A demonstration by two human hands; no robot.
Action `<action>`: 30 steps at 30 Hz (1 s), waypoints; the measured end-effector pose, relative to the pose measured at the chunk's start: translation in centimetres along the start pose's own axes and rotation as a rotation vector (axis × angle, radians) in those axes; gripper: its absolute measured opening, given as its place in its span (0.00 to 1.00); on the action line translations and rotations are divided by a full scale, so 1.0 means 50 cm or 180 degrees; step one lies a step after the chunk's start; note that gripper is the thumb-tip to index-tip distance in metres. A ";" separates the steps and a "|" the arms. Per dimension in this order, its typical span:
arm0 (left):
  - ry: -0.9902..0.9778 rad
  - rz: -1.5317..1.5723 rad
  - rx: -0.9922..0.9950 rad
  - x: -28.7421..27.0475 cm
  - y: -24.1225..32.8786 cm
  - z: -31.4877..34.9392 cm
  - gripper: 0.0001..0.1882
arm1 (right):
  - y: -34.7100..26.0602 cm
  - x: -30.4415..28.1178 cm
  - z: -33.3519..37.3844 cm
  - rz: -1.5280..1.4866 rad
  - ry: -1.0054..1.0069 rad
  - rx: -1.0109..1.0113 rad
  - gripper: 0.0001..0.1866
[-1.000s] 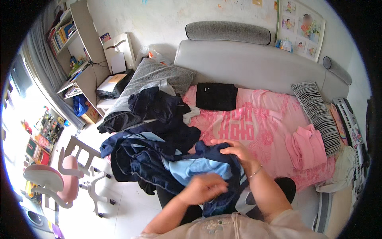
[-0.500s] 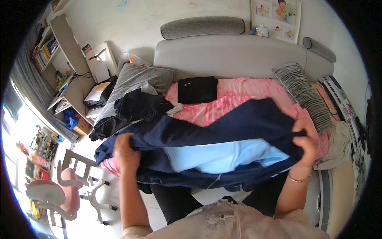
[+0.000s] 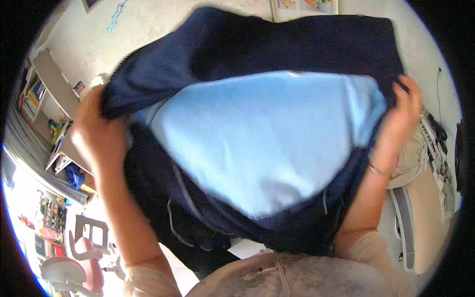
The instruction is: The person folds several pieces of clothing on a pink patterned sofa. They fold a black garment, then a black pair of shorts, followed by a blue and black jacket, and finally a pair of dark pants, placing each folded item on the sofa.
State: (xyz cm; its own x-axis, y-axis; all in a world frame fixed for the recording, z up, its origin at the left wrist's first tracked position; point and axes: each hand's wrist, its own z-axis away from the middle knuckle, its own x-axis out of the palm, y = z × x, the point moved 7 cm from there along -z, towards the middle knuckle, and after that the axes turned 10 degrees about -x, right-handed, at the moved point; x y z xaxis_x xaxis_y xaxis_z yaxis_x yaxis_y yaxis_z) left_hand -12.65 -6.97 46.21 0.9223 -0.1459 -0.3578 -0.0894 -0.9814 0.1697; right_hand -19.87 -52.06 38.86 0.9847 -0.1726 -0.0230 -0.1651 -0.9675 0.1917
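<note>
A dark navy jacket (image 3: 297,47) is spread up in front of me between both hands, bowed open so its light blue inside (image 3: 262,133) shows. Thin grey piping runs along its lower dark part, which hangs over my lap. My left hand (image 3: 100,133) grips the left edge, its fingers closed round the cloth and slightly blurred. On the other side my right hand (image 3: 403,109) is closed on the right edge, the fingertips partly behind the fabric. Most of the bed and the clothes lying on it are hidden by the jacket.
At the left stand a shelf (image 3: 49,81) with books and a pink and white swivel chair (image 3: 88,262). A beige bed side (image 3: 430,222) and crumpled pale cloth (image 3: 413,158) lie to the right. A picture frame (image 3: 336,7) hangs on the far wall.
Both hands have lifted the navy jacket up and spread wider apart, so more of its light blue inside shows. The view has tilted up, and the jacket now covers the bed.
</note>
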 end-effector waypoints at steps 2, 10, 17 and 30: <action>-0.0526 -0.0015 -0.0079 0.170 0.026 0.010 0.26 | 0.022 0.129 0.035 -0.1966 0.0509 0.1553 0.13; -0.1996 0.1611 -0.0152 0.458 0.016 0.375 0.30 | -0.220 0.347 0.444 -0.3236 -0.1742 0.1428 0.32; -0.1572 0.1118 -0.2483 0.160 -0.418 0.680 0.10 | -0.245 0.130 0.763 -0.2841 -0.3384 0.2658 0.19; -0.2552 -0.0122 -0.6268 0.013 -0.745 1.528 0.48 | -0.430 0.137 0.654 -0.2415 -0.3853 0.1285 0.14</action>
State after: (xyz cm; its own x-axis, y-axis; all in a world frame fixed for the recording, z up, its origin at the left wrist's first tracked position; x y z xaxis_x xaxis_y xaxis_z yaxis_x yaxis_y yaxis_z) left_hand -37.42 19.98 -30.49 0.5452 -0.6656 -0.5096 0.8257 0.3211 0.4638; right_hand -11.37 -38.48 2.51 0.2309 0.5353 -0.8125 0.1512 -0.8446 -0.5136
